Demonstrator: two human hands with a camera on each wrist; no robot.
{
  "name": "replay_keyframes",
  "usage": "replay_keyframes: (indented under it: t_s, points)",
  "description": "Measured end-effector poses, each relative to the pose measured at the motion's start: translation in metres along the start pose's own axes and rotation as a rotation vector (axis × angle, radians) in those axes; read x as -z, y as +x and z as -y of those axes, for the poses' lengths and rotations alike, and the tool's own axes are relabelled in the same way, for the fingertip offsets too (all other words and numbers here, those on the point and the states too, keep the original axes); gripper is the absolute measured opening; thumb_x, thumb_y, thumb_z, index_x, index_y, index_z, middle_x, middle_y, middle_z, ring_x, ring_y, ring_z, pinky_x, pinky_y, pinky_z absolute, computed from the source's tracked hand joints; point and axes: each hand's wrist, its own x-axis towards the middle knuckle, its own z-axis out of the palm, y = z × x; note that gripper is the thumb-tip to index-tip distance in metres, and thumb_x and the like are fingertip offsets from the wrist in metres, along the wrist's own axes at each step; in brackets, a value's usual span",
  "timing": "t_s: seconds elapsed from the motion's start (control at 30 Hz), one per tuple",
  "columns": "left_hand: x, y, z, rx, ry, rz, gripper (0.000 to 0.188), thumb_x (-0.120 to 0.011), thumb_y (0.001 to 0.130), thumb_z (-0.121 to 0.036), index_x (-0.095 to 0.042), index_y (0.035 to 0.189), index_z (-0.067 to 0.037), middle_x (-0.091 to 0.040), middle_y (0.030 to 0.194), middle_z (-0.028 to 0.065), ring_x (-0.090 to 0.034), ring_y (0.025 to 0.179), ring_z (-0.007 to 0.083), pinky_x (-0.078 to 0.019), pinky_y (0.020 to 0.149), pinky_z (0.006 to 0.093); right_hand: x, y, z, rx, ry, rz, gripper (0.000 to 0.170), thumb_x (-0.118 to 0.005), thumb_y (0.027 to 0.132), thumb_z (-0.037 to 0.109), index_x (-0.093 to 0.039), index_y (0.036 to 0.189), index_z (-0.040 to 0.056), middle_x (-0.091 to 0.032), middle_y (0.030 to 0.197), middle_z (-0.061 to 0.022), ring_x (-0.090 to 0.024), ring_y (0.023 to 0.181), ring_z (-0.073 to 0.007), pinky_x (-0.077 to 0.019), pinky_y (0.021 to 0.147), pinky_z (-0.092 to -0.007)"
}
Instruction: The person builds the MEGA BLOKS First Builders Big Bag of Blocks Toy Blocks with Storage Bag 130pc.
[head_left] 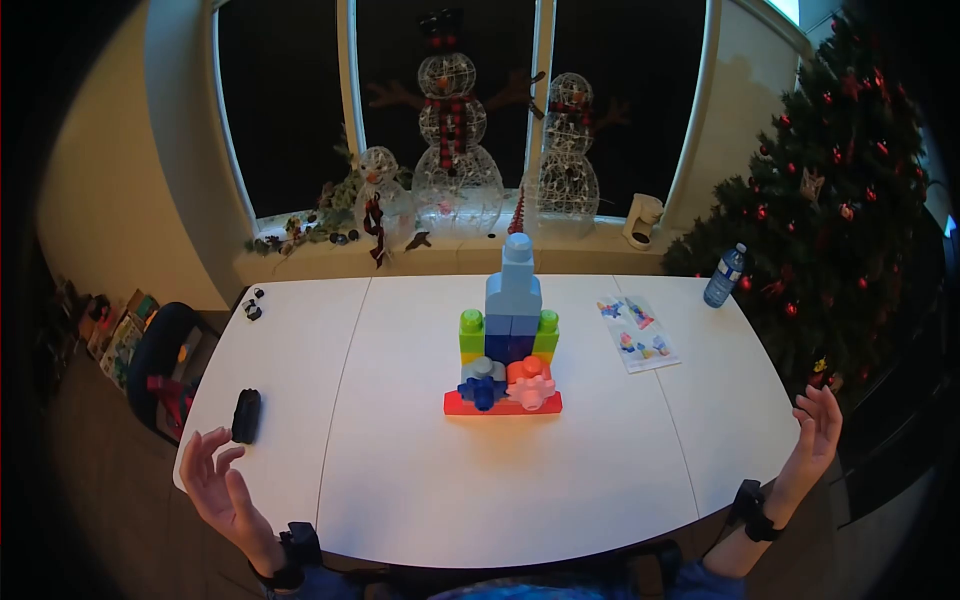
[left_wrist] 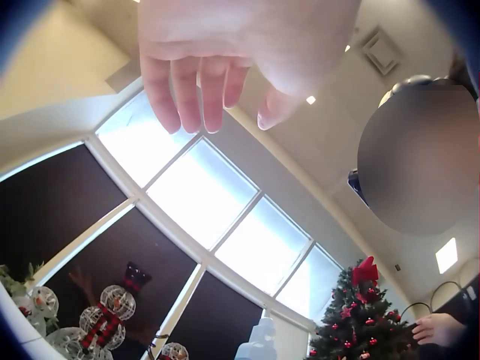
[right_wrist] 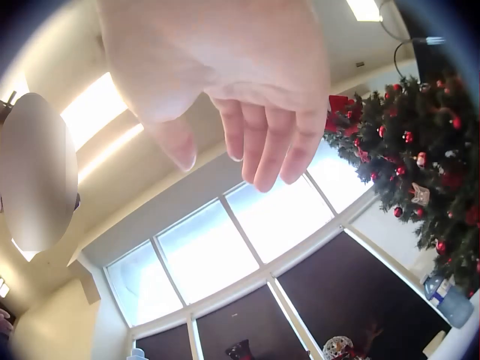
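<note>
A tower of toy building blocks stands upright at the middle of the white table, light blue at its top with green and yellow blocks at the sides. Its base is a long red block, and a dark blue gear and a pink gear sit at the front. My left hand is raised over the table's left front edge, fingers loosely bent and holding nothing. On the far right, my right hand is also raised, relaxed, with nothing in it. Both hands are well apart from the tower.
A printed picture sheet lies right of the tower, with a water bottle behind it. Near my left hand is a black case; a small black-and-white object lies farther back. A decorated tree stands at the right.
</note>
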Motion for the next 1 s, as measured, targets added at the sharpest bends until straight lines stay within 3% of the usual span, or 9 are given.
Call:
replay_keyframes:
  t_s: [0.07,0.17,0.5,0.8,0.9,1.0]
  points:
    - [0.01,0.003,-0.006,-0.054,0.111,-0.104,0.044,-0.051,0.107,-0.015,-0.048,0.147,0.002,-0.063,0.129,0.0175,-0.06,0.121,0.0264,-0.0529,0.093,0.0406,0.017,0.0,0.002,0.022,-0.067,-0.152,0.042,-0.058,0.108,0.018,-0.056,0.144,-0.0022,-0.066,0.135,-0.0162,-0.064,0.117,-0.0212,-0.0495,0.102,-0.0344]
    - [0.018,0.004,-0.009,-0.057,0.161,-0.266,0.041,-0.048,0.107,-0.012,-0.05,0.146,0.003,-0.063,0.129,0.0179,-0.06,0.121,0.0262,-0.0525,0.093,0.0402,0.029,-0.001,0.002,0.002,-0.034,-0.286,0.041,-0.058,0.108,0.018,-0.056,0.143,-0.0029,-0.066,0.133,-0.0159,-0.064,0.117,-0.0211,-0.0499,0.102,-0.0343]
    - [0.027,0.007,-0.008,-0.065,0.199,-0.253,0.039,-0.048,0.109,-0.013,-0.051,0.144,0.004,-0.063,0.13,0.0187,-0.06,0.122,0.0268,-0.0527,0.095,0.0401,0.024,-0.002,-0.006,0.018,0.073,-0.192,0.04,-0.059,0.107,0.017,-0.057,0.14,-0.0033,-0.067,0.13,-0.0155,-0.064,0.115,-0.0206,-0.0511,0.097,-0.0332]
    - [0.042,0.017,-0.002,-0.031,0.27,-0.3,0.04,-0.053,0.109,-0.017,-0.051,0.144,0.002,-0.065,0.129,0.0165,-0.063,0.119,0.0242,-0.0524,0.093,0.0373,0.019,-0.002,-0.004,0.007,-0.006,-0.188,0.036,-0.059,0.107,0.017,-0.059,0.137,-0.0024,-0.068,0.128,-0.0144,-0.064,0.109,-0.0179,-0.0513,0.092,-0.0306]
    - [0.058,0.048,0.048,0.211,0.356,-0.067,0.045,-0.061,0.107,-0.022,-0.052,0.145,0.001,-0.065,0.127,0.0169,-0.064,0.115,0.0224,-0.0529,0.091,0.0363,0.018,-0.001,-0.004,-0.015,-0.01,-0.208,0.035,-0.059,0.107,0.017,-0.06,0.137,-0.0023,-0.068,0.127,-0.0141,-0.063,0.107,-0.0169,-0.051,0.091,-0.0303]
    - [0.06,0.059,0.143,0.404,0.686,0.405,0.07,-0.079,0.094,-0.039,-0.052,0.144,0.001,-0.063,0.131,0.0236,-0.067,0.113,0.0314,-0.0548,0.092,0.0422,0.017,-0.002,-0.01,-0.031,0.001,-0.153,0.032,-0.058,0.107,0.016,-0.062,0.133,-0.0032,-0.067,0.127,-0.0139,-0.064,0.103,-0.0162,-0.0512,0.088,-0.0292]
